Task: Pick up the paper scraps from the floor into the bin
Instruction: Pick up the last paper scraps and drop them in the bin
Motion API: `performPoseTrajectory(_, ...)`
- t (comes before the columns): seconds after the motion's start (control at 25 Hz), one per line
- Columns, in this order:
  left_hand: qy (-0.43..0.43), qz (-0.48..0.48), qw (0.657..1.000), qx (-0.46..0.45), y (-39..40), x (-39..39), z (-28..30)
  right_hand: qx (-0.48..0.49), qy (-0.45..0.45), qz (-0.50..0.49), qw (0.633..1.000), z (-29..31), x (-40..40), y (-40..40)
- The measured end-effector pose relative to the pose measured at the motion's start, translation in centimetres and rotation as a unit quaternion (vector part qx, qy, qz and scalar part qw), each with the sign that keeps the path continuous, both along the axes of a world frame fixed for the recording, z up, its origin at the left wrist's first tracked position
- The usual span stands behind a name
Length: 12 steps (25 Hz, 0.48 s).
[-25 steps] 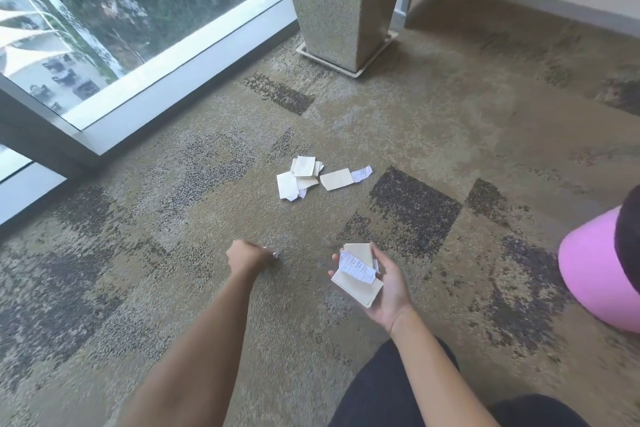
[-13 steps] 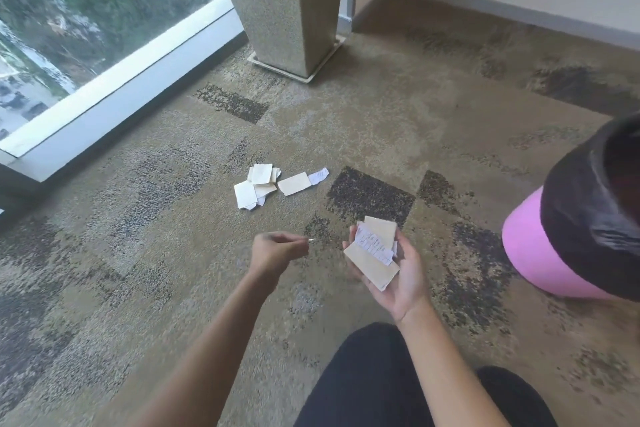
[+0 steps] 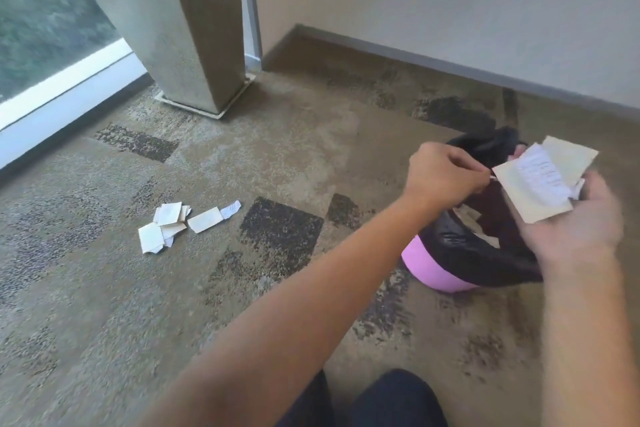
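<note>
On the far left a window (image 3: 41,38) met the patterned carpet floor (image 3: 104,305), with a concrete pillar (image 3: 180,24) beside it. A loose pile of paper scraps (image 3: 176,224) lay on the floor, well apart from the pink bin (image 3: 433,270) and its black liner (image 3: 485,250). Over the bin, the left hand (image 3: 445,175) had its grip curled, pinching a tiny white scrap (image 3: 492,177) between fingertips. At right, the right hand (image 3: 575,218) cupped a stack of papers (image 3: 543,180) above the bin's mouth, fingers curled round it.
</note>
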<state>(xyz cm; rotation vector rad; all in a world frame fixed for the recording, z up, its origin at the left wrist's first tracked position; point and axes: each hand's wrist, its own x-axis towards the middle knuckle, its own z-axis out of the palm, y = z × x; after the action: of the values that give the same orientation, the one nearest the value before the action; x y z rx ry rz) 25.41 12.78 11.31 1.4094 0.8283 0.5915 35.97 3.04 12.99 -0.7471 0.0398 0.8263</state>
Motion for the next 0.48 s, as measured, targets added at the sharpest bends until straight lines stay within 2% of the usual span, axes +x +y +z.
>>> performPoseTrajectory(0.12, 0.129, -0.075, 0.983, 0.11, -1.0, 3.9, -0.2, -0.146, -0.061, -0.016, 0.987, -0.2, 3.2, 0.2)
performPoseTrajectory(0.24, 0.168, -0.103, 0.973, 0.119, -1.5, 5.2, -1.2, -0.312, -0.147, 0.056, 0.937, -1.8, 5.1, 0.0)
performPoseTrajectory(0.32, 0.153, -0.056, 0.98, 0.112, -2.5, 5.3, -1.4, -0.378, -0.214, 0.095, 0.896, -2.8, 6.1, -1.1)
performPoseTrajectory(0.48, 0.05, 0.065, 0.989, 0.12, -6.0, 4.2, -2.0, -0.399, -0.281, 0.103, 0.867, -3.4, 6.6, -2.5)
